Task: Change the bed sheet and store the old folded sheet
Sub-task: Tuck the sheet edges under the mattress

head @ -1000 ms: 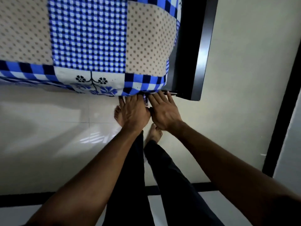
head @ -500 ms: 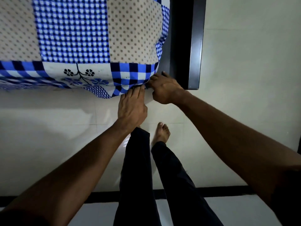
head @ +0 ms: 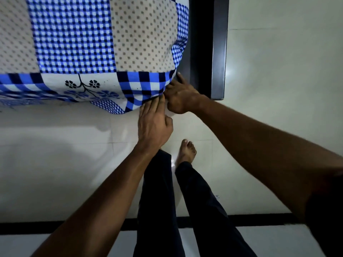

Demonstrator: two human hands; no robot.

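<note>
Beside bed frame [head: 219, 52], right hand [head: 182, 98] pinches bed sheet [head: 141, 84] corner; left hand [head: 154, 123] presses it flat-fingered.

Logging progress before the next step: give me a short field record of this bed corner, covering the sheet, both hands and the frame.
sheet: blue checked patchwork, spread over the bed, corner flap hanging loose
left hand: fingers straight, pressing the sheet's hanging edge
right hand: at the sheet corner beside the frame, fingers curled; grip hidden
frame: dark, right of the sheet corner
floor: pale tiles, bare foot on it
state: corner apparently not yet tucked
</note>
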